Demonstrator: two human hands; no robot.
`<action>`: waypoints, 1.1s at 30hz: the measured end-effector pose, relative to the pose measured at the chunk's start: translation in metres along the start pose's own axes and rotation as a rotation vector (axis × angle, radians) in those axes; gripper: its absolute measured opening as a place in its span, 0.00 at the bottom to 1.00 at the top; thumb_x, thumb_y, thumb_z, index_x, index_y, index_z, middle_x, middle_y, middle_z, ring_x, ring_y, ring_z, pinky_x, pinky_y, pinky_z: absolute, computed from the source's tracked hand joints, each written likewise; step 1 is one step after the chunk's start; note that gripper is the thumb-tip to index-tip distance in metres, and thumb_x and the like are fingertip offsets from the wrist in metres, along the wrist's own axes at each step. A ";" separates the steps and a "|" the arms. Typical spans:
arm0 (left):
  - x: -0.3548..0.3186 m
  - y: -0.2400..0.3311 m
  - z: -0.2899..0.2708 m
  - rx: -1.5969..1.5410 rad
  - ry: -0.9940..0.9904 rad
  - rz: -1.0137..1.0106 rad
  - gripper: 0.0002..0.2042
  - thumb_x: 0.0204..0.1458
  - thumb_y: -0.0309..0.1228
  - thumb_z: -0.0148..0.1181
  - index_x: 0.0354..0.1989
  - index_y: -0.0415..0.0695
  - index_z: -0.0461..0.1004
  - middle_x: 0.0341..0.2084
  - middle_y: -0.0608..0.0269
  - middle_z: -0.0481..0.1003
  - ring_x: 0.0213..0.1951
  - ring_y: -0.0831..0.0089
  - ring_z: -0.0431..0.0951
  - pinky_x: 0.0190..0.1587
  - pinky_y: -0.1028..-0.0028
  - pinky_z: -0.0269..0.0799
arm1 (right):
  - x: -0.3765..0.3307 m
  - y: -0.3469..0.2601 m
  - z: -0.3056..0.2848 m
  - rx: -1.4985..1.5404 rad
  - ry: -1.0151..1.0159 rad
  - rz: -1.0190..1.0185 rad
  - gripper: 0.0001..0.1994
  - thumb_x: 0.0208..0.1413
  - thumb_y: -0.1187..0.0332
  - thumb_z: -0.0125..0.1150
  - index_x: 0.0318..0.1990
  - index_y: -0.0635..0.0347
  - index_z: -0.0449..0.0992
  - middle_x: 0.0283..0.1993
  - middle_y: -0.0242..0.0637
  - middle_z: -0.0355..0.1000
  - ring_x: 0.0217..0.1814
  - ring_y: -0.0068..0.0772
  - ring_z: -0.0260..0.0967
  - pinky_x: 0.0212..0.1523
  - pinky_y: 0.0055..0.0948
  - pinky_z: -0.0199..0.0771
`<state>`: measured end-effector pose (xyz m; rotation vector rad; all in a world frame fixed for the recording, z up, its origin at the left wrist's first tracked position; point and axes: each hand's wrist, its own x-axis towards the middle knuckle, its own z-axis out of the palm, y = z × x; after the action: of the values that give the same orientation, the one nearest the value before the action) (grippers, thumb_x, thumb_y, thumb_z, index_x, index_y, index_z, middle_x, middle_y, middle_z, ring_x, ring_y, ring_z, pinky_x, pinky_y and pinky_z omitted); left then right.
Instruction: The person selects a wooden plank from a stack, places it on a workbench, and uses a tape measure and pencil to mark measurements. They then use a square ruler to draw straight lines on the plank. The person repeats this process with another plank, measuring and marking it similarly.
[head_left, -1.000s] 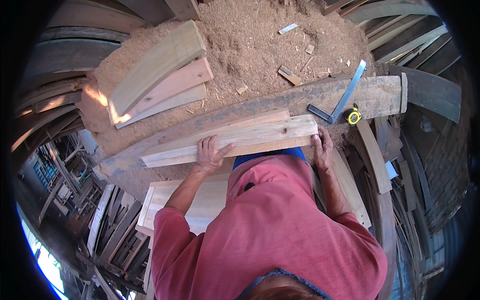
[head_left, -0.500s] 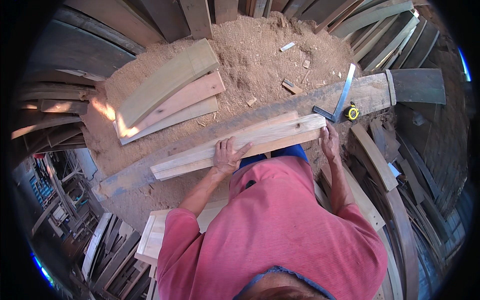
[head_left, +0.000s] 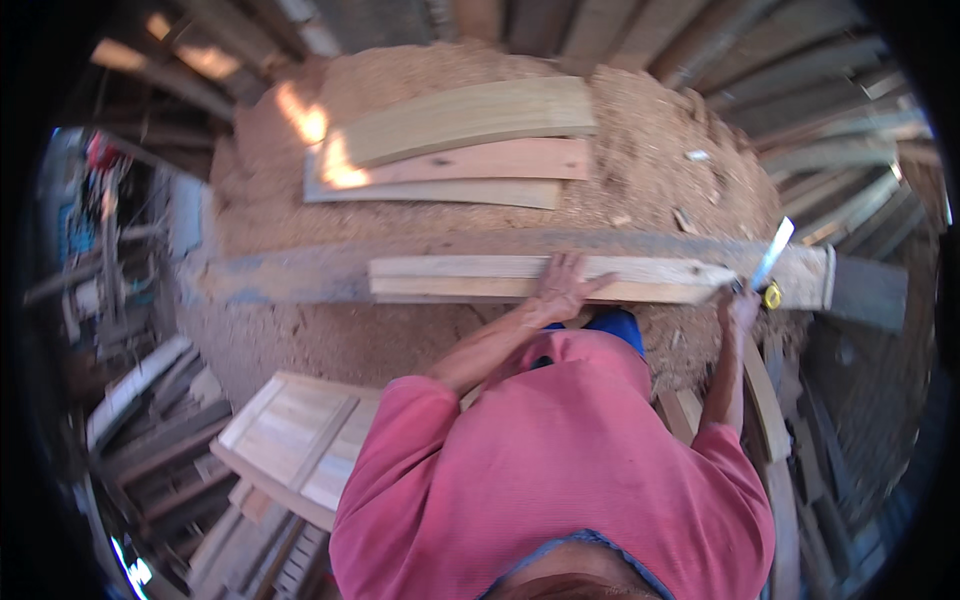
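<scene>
A pale wooden board lies along a long weathered beam in front of me, with its lighter edge strip on the far side. Across its middle rests my left hand, fingers spread and thumb pointing right. At the board's right end my right hand has its fingers closed around the dark stock of a try square, though motion blurs them. The square's metal blade slants up and to the right from that hand. Just right of my fingers is a yellow tape measure.
Three cut planks, the widest curved, lie on sawdust beyond the beam. Stacked timber lines the far side and the right. A panelled wooden piece stands at my left, above more offcuts.
My view has turned, so the beam now looks level. My left hand has moved from gripping the board's near edge to lying across its top. My right hand has reached the try square.
</scene>
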<state>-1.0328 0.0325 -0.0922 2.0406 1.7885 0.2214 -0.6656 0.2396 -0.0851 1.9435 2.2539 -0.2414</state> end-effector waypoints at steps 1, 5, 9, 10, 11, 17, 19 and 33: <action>-0.001 0.000 0.004 -0.071 0.022 -0.019 0.37 0.53 0.28 0.59 0.74 0.73 0.64 0.61 0.34 0.67 0.65 0.41 0.66 0.67 0.44 0.58 | 0.007 -0.019 -0.005 0.031 0.032 0.147 0.26 0.63 0.53 0.61 0.63 0.59 0.73 0.59 0.58 0.72 0.57 0.62 0.72 0.55 0.54 0.75; -0.016 -0.002 0.003 -0.150 0.225 -0.059 0.35 0.54 0.33 0.63 0.74 0.68 0.64 0.71 0.34 0.57 0.72 0.36 0.56 0.73 0.41 0.48 | 0.015 -0.122 -0.013 0.293 -0.019 -0.220 0.23 0.61 0.58 0.65 0.59 0.62 0.76 0.52 0.58 0.77 0.54 0.58 0.76 0.55 0.50 0.75; -0.054 -0.004 -0.020 -0.293 0.278 -0.321 0.37 0.52 0.41 0.68 0.74 0.61 0.63 0.76 0.36 0.47 0.75 0.34 0.49 0.74 0.38 0.44 | -0.004 -0.250 -0.002 0.360 -0.311 -0.600 0.22 0.58 0.58 0.70 0.55 0.61 0.80 0.52 0.57 0.78 0.55 0.56 0.77 0.56 0.47 0.76; -0.069 -0.008 -0.026 -0.343 0.284 -0.407 0.38 0.52 0.43 0.70 0.74 0.59 0.63 0.76 0.37 0.45 0.75 0.34 0.48 0.74 0.38 0.43 | -0.013 -0.279 0.000 0.352 -0.408 -0.637 0.22 0.57 0.57 0.71 0.55 0.60 0.80 0.53 0.56 0.78 0.56 0.55 0.77 0.56 0.47 0.76; -0.086 -0.015 -0.031 -0.298 0.340 -0.510 0.39 0.53 0.49 0.68 0.74 0.56 0.61 0.76 0.33 0.42 0.74 0.31 0.48 0.73 0.36 0.42 | -0.024 -0.304 -0.001 0.327 -0.438 -0.741 0.24 0.57 0.55 0.71 0.56 0.59 0.80 0.54 0.55 0.78 0.57 0.54 0.76 0.59 0.46 0.75; -0.214 -0.096 -0.033 -0.154 1.025 -1.153 0.44 0.53 0.45 0.70 0.73 0.39 0.53 0.71 0.30 0.53 0.73 0.34 0.51 0.73 0.40 0.46 | -0.088 -0.421 -0.003 0.082 -0.491 -0.964 0.35 0.53 0.44 0.71 0.65 0.53 0.74 0.64 0.49 0.72 0.68 0.57 0.67 0.70 0.51 0.64; -0.252 -0.129 -0.024 -0.327 1.118 -1.288 0.41 0.56 0.41 0.69 0.73 0.37 0.56 0.71 0.34 0.57 0.70 0.39 0.60 0.71 0.46 0.56 | -0.105 -0.445 -0.002 -0.009 -0.553 -1.072 0.38 0.52 0.43 0.72 0.66 0.54 0.72 0.65 0.49 0.71 0.69 0.59 0.65 0.70 0.53 0.62; -0.301 -0.194 0.011 -1.035 1.164 -0.909 0.23 0.62 0.25 0.63 0.66 0.40 0.71 0.57 0.53 0.78 0.58 0.70 0.76 0.63 0.68 0.71 | -0.141 -0.471 -0.011 -0.248 -0.501 -1.162 0.47 0.42 0.44 0.77 0.64 0.68 0.65 0.60 0.54 0.70 0.64 0.60 0.62 0.65 0.56 0.63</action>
<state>-1.2535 -0.2460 -0.1362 0.1904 2.1593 1.7872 -1.1115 0.0378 -0.0339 0.2247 2.5455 -0.4610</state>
